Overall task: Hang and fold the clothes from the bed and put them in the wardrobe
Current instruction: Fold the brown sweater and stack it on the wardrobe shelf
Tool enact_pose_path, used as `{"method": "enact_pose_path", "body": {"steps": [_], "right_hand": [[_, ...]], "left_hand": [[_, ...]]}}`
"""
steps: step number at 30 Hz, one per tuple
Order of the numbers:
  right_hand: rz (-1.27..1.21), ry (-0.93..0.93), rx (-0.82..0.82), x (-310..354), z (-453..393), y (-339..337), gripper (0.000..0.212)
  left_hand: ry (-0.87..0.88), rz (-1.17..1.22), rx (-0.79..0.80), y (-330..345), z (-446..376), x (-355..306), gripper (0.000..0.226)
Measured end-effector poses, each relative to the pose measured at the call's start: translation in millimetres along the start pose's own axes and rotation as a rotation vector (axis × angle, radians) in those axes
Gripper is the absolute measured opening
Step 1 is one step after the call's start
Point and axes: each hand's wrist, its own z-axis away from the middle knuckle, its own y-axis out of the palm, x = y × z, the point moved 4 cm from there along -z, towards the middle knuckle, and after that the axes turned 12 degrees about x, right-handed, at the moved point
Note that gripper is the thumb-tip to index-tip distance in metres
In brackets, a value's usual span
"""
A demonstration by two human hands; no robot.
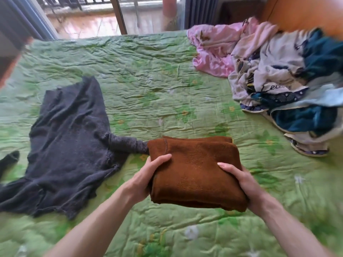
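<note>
A folded brown garment [194, 171] is held just above the bed's green quilt [148, 86]. My left hand [146, 175] grips its left edge, thumb on top and fingers underneath. My right hand [241, 182] grips its right edge the same way. A dark grey knitted garment [70, 141] lies spread flat on the quilt to the left, one sleeve reaching under the brown bundle. At the far right sits a heap of unfolded clothes [289, 80] with a pink garment [217, 51] on its left side.
Behind the bed is a glass balcony door [104, 17] with dark curtains [200, 12] beside it. An orange wooden panel [304, 13] stands at the top right. Bare quilt lies between the grey garment and the heap.
</note>
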Motion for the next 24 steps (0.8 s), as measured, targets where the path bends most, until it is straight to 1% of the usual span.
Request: {"method": "enact_pose_path", "body": {"steps": [3,6,9,12,15,18,19,22,24], "right_hand": [[-0.006,-0.005,-0.030,34.9,64.9,21.5,0.062],[-0.013,-0.010,-0.036,74.9,130.4,35.3,0.070],[-0.026,-0.061,-0.038,114.2,192.4,38.1,0.070],[-0.029,-0.157,-0.048,139.8,257.7,34.4,0.070],[-0.018,-0.223,-0.065,149.8,321.3,31.2,0.067],[-0.035,-0.322,-0.161,152.1,379.7,22.8,0.052],[-0.039,-0.352,-0.195,152.6,398.7,20.5,0.051],[-0.050,-0.438,-0.278,149.7,458.7,17.3,0.060],[-0.078,-0.485,-0.328,144.0,499.3,14.5,0.061]], "left_hand": [[0.054,0.020,0.027,40.6,54.0,-28.6,0.085],[0.138,0.005,0.051,84.9,104.8,-56.8,0.078],[0.202,0.026,0.092,129.2,144.1,-77.8,0.073],[0.245,0.028,0.152,179.1,178.1,-88.8,0.077],[0.275,-0.031,0.217,235.3,207.3,-95.5,0.078],[0.254,-0.073,0.301,290.0,235.1,-94.2,0.077],[0.248,-0.087,0.324,305.9,243.4,-92.6,0.077],[0.217,-0.179,0.408,350.0,268.8,-84.3,0.075],[0.189,-0.217,0.477,377.6,283.3,-74.0,0.071]]}}
